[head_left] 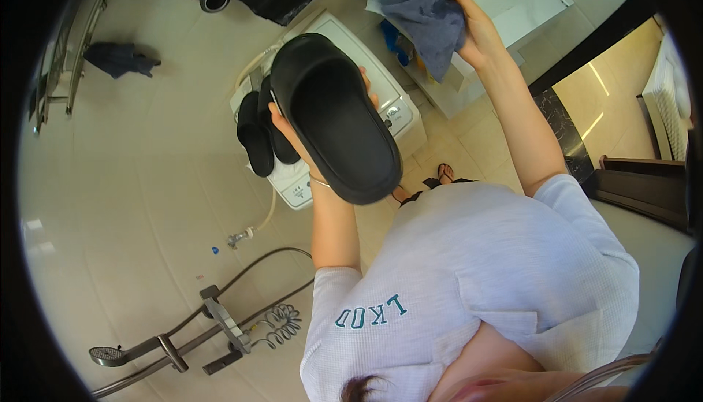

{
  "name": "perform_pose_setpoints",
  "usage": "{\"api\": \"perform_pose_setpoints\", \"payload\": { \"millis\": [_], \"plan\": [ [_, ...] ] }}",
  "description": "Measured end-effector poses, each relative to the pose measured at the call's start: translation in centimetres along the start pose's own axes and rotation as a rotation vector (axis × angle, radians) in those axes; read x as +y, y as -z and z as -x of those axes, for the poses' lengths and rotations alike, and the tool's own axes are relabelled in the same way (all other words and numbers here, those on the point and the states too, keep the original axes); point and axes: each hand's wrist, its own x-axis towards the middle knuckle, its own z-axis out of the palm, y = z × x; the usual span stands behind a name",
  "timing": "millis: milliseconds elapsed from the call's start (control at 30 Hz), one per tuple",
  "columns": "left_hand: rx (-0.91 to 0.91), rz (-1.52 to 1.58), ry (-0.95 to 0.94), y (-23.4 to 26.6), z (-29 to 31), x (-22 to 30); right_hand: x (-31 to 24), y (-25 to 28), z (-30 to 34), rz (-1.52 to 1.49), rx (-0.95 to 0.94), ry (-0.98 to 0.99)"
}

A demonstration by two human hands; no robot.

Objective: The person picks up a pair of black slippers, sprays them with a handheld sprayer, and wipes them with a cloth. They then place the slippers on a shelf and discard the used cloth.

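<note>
My left hand (294,132) is wrapped round a black slide slipper (351,138), its hollow foot opening turned up toward me. The slipper covers much of that hand; the thumb and some fingertips show at its edges. My right hand (480,36) grips a bunched grey-blue cloth (432,28) off to the right, apart from the slipper. Behind the held slipper, two more black slippers (254,137) rest on top of a white washing machine (294,191), one partly hidden.
A white washbasin counter (523,10) stands at the far right. On the left wall are a metal rack (67,58) with a dark cloth (121,59), a small tap (240,237) with a hose, and a shower head (110,356) on a rail. A doorway opens at right.
</note>
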Motion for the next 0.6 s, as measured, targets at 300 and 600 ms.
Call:
{"api": "perform_pose_setpoints", "payload": {
  "millis": [300, 600],
  "plan": [
    [0.092, -0.288, -0.196, 0.6, -1.4, 0.0, 1.4, -6.1, 12.4, 1.323, -0.433, 0.724],
    [0.137, -0.636, -0.635, 0.8, 0.2, -3.0, 6.7, -6.9, 9.7, 1.514, -0.758, 0.972]
  ]
}}
